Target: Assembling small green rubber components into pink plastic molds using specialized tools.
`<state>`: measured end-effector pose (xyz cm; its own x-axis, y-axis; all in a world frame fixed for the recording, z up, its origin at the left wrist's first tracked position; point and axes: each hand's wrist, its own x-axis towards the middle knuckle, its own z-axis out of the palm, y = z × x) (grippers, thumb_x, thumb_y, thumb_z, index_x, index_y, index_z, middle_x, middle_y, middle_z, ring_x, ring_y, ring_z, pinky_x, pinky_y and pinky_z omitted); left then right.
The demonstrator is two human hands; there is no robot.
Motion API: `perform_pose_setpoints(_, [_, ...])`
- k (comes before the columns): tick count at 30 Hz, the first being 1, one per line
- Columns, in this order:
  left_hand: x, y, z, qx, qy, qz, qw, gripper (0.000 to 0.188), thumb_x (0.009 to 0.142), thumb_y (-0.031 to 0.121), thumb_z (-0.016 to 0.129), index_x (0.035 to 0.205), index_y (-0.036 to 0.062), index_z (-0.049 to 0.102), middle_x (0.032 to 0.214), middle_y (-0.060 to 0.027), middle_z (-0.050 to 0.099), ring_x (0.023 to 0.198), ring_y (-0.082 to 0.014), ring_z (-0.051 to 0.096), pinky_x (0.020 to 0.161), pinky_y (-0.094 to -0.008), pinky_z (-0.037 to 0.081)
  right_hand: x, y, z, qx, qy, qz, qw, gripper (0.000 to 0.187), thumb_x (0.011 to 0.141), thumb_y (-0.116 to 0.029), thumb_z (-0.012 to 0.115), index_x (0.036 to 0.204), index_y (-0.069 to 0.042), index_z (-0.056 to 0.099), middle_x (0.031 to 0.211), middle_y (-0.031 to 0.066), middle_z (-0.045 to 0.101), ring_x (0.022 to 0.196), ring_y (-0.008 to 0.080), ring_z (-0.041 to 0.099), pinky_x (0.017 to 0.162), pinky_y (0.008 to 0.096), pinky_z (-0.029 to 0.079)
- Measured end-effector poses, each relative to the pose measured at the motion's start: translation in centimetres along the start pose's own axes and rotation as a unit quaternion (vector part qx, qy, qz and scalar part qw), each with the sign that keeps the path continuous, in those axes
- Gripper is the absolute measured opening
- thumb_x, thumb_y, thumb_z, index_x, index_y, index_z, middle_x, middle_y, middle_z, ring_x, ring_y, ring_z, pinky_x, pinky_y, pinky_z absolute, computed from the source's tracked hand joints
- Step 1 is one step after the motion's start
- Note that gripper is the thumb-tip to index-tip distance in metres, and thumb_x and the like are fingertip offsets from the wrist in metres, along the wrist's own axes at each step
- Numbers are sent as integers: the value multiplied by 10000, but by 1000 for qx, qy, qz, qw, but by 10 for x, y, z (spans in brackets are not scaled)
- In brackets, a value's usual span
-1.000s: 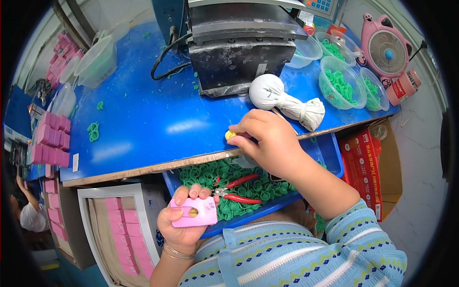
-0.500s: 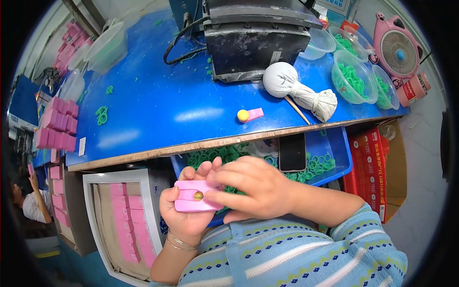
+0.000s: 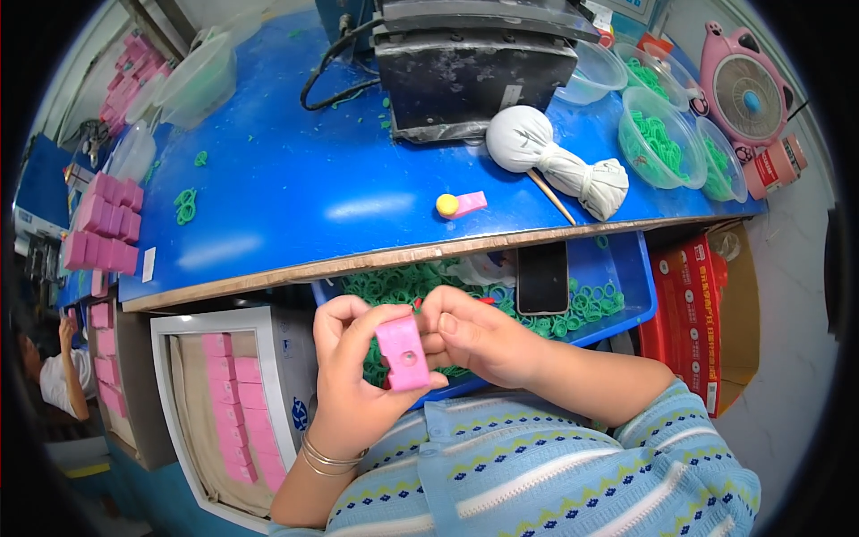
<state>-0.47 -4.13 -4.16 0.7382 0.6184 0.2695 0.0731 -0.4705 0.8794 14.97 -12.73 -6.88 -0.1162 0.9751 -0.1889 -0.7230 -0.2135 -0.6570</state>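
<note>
In front of my body, my left hand [image 3: 351, 367] grips a pink rubber-like block [image 3: 404, 355] between thumb and fingers. The block is tilted up on its edge, showing a narrow side with a small round hole and a notch. Close by on its right, my right hand [image 3: 476, 336] has its fingers curled and its thumb against the index finger; whatever they hold, if anything, is hidden. Beneath both hands lies a blue tray [image 3: 631, 295] of small green rings [image 3: 586, 307], with a dark phone [image 3: 542, 279] resting in it.
On the blue table [image 3: 295, 170] stand a black machine [image 3: 474, 89], a white cloth-wrapped bundle [image 3: 559, 161], a small pink piece with a yellow knob [image 3: 463, 205] and bowls of green pieces [image 3: 660, 148]. Pink blocks fill a white-framed case [image 3: 234, 403] at left. A co-worker [image 3: 67, 376] sits far left.
My left hand has turned the pink block from lying flat to standing on edge. My right hand has drawn off its top face, and its fingers have curled in.
</note>
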Motion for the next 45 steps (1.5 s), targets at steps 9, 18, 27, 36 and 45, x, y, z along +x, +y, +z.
perform_pose_setpoints(9, [-4, 5, 14, 20, -47, -19, 999, 1087, 483, 413, 870, 1293, -18, 286, 643, -3, 377, 560, -90, 333, 523, -218, 340, 12, 7, 2, -185, 131, -53, 973, 420, 882, -437, 558, 676, -79, 480, 648, -10, 496, 600, 32, 419, 516, 195, 357])
perform_pose_setpoints(18, [-9, -4, 21, -140, -44, -55, 988, 1124, 589, 390, 839, 1348, -18, 118, 696, -22, 475, 567, -67, 389, 527, -192, 349, 6, 3, 7, -239, 92, -103, 961, 389, 956, -338, 434, 826, 8, 556, 727, 94, 589, 661, 167, 569, 605, 300, 445])
perform_pose_setpoints(27, [-8, 0, 29, -198, 7, -121, 973, 743, 755, 1, 552, 1352, 1, 111, 867, -105, 560, 649, -63, 465, 628, -216, 448, 8, 8, 0, -491, 146, -288, 809, 277, 929, -245, 453, 836, -7, 560, 829, 161, 538, 784, 344, 519, 689, 400, 432])
perform_pose_setpoints(36, [-2, 3, 30, -97, 48, -197, 974, 504, 765, -90, 481, 1226, 12, 306, 859, -122, 595, 763, -129, 602, 657, -247, 500, 3, 15, -1, -585, 133, -337, 725, 296, 832, -236, 598, 954, 1, 467, 874, 180, 536, 754, 360, 542, 687, 424, 447])
perform_pose_setpoints(45, [-2, 10, 23, -222, 35, -183, 957, 413, 783, -86, 479, 1142, 3, 298, 895, -140, 594, 748, -148, 612, 618, -264, 526, 1, 11, -2, -534, 126, -374, 748, 364, 839, -122, 594, 1092, 2, 364, 926, 184, 555, 765, 343, 571, 693, 405, 468])
